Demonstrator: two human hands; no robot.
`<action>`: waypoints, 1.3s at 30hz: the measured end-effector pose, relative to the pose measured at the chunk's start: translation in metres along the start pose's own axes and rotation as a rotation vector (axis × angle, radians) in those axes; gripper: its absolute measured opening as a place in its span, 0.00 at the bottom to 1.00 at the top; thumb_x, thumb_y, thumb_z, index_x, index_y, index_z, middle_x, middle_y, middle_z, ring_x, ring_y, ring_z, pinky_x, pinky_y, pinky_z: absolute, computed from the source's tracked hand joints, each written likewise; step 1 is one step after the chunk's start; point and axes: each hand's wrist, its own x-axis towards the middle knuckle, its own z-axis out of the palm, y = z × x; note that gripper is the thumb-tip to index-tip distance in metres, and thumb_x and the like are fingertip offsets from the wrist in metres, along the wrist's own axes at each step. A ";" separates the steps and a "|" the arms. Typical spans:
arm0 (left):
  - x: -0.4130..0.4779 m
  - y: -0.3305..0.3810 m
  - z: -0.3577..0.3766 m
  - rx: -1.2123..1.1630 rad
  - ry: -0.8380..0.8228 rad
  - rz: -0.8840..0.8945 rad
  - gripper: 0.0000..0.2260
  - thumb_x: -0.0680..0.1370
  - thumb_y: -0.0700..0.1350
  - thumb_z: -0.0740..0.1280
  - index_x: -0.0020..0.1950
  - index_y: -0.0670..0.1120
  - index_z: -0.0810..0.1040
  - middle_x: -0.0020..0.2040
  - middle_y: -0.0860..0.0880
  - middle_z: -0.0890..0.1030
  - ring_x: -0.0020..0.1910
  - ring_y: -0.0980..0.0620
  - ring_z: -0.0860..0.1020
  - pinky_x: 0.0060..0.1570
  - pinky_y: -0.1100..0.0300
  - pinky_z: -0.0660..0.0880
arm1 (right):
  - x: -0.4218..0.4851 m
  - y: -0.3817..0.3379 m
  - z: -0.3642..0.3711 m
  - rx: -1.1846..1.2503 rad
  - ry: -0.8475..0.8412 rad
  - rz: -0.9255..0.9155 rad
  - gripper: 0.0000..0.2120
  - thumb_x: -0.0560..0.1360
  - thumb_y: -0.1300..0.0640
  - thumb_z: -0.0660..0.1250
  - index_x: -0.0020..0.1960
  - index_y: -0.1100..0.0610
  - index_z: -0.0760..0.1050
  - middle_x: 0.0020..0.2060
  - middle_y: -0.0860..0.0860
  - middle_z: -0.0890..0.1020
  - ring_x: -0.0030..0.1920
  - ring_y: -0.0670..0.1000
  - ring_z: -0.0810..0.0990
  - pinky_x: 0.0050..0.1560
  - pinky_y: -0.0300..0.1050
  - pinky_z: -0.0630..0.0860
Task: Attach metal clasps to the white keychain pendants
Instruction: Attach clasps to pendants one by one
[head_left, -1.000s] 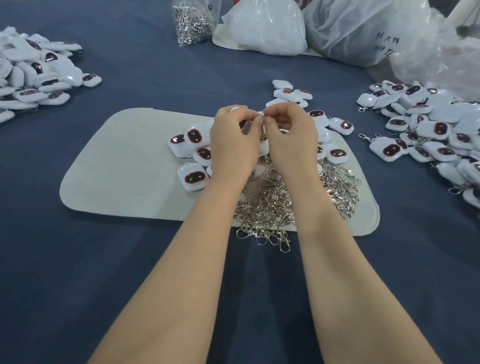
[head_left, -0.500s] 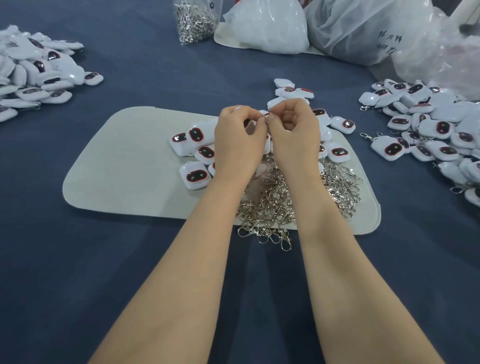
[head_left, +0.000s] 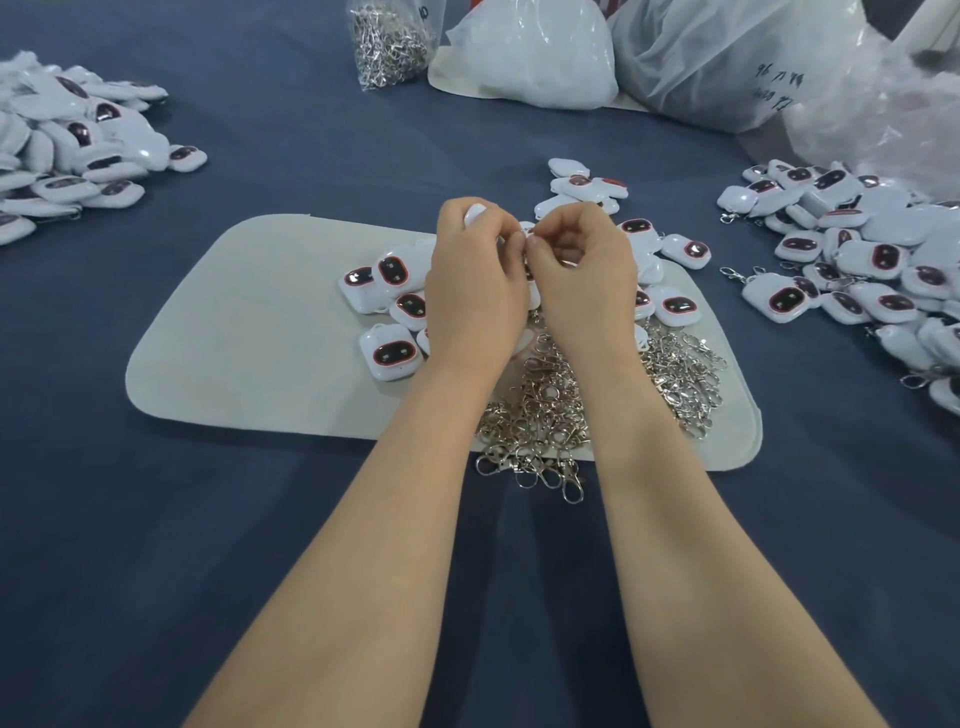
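Both hands meet above the far half of the mat (head_left: 249, 332), backs toward the camera, fingertips touching in the middle. Left hand (head_left: 475, 280) is curled round one pendant (head_left: 474, 214). Only a white corner shows over the knuckles, so its loop end is hidden, but from the grip it probably points right, toward the other hand. Right hand (head_left: 582, 275) has thumb and forefinger pinched tight on a clasp (head_left: 525, 238), seen as just a small glint at the contact point, with its other fingers curled in. The joint sits right between the two sets of fingertips, clasp to the right of the pendant, touching or nearly so, can't tell which. Long axis of the pair looks roughly left-right across the view. Step in hand is probably threading the clasp ring through the pendant loop; can't tell if it's through yet. Next move likely needs the right hand to push leftward along that axis while the left holds steady. Spare clasps (head_left: 545, 410) are heaped under the wrists, some spilling off the mat's near edge. Bare pendants (head_left: 389, 353) lie just left of the left hand. Done pile (head_left: 857, 249) sits well off to the right.
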 end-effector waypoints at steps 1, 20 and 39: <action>0.000 0.000 0.000 0.004 0.005 0.002 0.06 0.79 0.39 0.62 0.49 0.40 0.78 0.58 0.46 0.73 0.43 0.57 0.69 0.45 0.63 0.69 | 0.000 0.000 0.000 -0.012 -0.003 -0.009 0.07 0.73 0.67 0.65 0.42 0.56 0.71 0.35 0.43 0.75 0.36 0.42 0.73 0.42 0.33 0.73; 0.012 -0.001 -0.002 -0.617 -0.048 -0.479 0.23 0.78 0.41 0.63 0.72 0.47 0.61 0.65 0.46 0.74 0.59 0.49 0.77 0.64 0.53 0.72 | -0.001 0.008 -0.004 -0.097 0.085 0.001 0.07 0.73 0.67 0.62 0.44 0.56 0.70 0.33 0.42 0.73 0.34 0.39 0.71 0.40 0.28 0.68; 0.006 0.001 0.000 -0.419 0.001 -0.296 0.09 0.78 0.46 0.65 0.54 0.47 0.67 0.42 0.56 0.74 0.43 0.52 0.78 0.48 0.56 0.76 | -0.004 0.004 0.004 -0.132 0.096 -0.029 0.04 0.72 0.67 0.63 0.44 0.60 0.74 0.32 0.42 0.73 0.33 0.40 0.70 0.39 0.32 0.69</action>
